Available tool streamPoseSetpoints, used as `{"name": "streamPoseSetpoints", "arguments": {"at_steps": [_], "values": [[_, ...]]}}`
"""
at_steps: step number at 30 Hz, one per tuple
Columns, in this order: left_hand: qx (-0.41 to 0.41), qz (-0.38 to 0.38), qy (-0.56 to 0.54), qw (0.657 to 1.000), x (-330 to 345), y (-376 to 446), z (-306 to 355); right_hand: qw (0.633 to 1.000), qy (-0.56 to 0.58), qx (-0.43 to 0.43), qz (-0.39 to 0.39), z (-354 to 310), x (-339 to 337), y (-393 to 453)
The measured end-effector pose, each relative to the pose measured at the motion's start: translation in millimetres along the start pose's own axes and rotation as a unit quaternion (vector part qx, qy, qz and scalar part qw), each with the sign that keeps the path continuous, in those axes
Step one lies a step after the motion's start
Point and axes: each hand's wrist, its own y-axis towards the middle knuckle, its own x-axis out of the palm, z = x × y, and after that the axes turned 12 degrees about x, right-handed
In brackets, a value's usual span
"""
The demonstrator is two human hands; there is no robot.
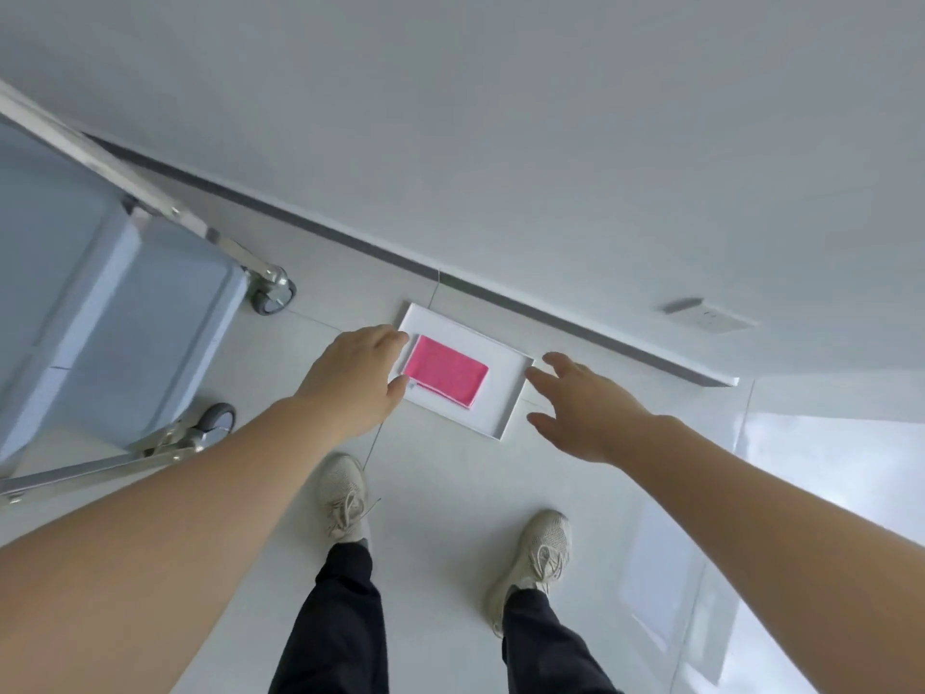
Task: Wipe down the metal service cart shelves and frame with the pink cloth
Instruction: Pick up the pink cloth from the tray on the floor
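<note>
Bright, even daylight; strong glare on the glossy floor [781, 493] at lower right, suggesting light from that side; shadows faint and soft; wide-angle distortion bends the baseboard [450, 283] and stretches the forearms at the edges; slight overall softness.

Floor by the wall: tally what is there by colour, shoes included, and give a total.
Pink: 1, the folded cloth
White: 1, the tray under the cloth
Beige: 2, the shoes
Blue-grey: 1, the cart
Total: 5
</note>
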Motion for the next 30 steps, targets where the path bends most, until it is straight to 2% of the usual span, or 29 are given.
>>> {"name": "streamPoseSetpoints", "arguments": {"at_steps": [8, 14, 21, 25, 30], "values": [[0.034, -0.027, 0.043, 0.998, 169, 66, -112, 0.999, -0.025, 0.015, -0.045, -25, 179, 190], [0.038, -0.041, 0.046, 0.997, 245, 85, -153, 0.995, -0.014, 0.061, -0.075, -29, 260, 281], [0.037, -0.032, 0.033, 0.998, 276, 102, -162, 0.989, 0.009, 0.099, -0.113, -28, 289, 327], [0.038, -0.021, 0.03, 0.999, 276, 106, -162, 0.995, 0.017, 0.088, -0.048, -28, 286, 327], [0.039, -0.013, 0.03, 0.999, 263, 108, -157, 0.999, 0.027, 0.007, 0.02, -32, 269, 315]]}}
